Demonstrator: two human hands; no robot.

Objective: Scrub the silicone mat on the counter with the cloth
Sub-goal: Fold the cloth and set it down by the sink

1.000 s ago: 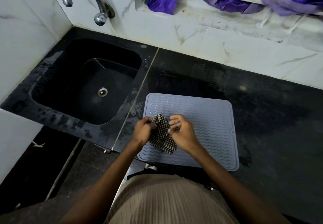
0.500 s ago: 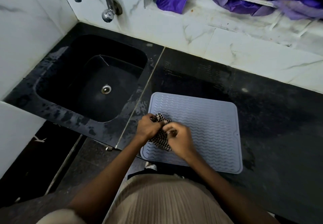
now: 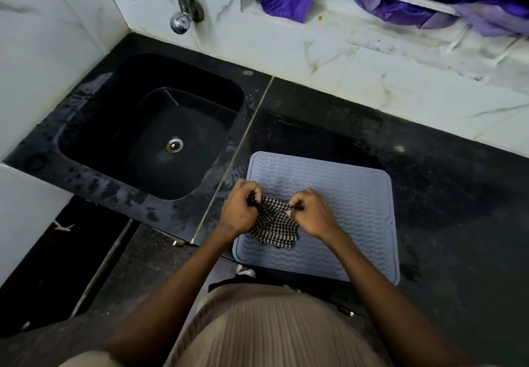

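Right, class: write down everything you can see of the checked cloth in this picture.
The cloth is small, woven in a black-and-white check, soft and crumpled. Its top edge is stretched between the left hand and the right hand, each pinching an end; the rest hangs down in loose folds. Its ragged lower edge reaches the near left part of the ribbed pale blue silicone mat; whether it rests there cannot be told.
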